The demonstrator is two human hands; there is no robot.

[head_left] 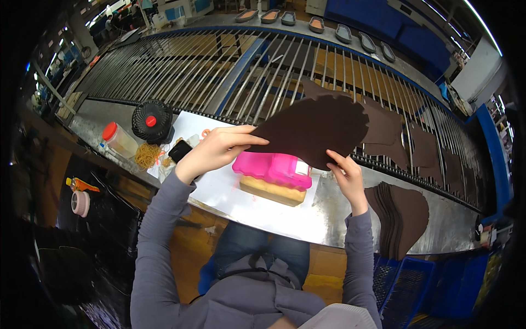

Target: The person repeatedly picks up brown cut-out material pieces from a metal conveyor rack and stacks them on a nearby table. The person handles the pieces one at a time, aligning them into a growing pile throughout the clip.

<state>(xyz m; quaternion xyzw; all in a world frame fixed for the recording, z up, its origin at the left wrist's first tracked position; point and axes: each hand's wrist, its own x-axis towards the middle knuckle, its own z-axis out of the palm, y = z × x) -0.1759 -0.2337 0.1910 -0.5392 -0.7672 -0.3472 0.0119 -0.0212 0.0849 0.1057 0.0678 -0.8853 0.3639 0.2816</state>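
Note:
Between my hands, above the table, is a dark brown leather-like cut piece (312,129), rounded with a notched edge on the right. My left hand (219,145) pinches its narrow left end between thumb and fingers. On the lower right edge, the thumb and fingers of my right hand (348,178) grip it. Beneath the piece sits a bright pink shaped thing (263,167) on a pale yellow block (272,189); the held piece partly hides the pink thing. A fanned stack of similar brown pieces (405,219) lies to the right of my right hand.
Metal bars of a conveyor (186,71) run across the far side, with loose brown pieces (383,129) on its right. At left stand a black fan (153,122), a red-lidded jar (119,140) and a pile of rubber bands (147,156). Blue crates (405,282) are below right.

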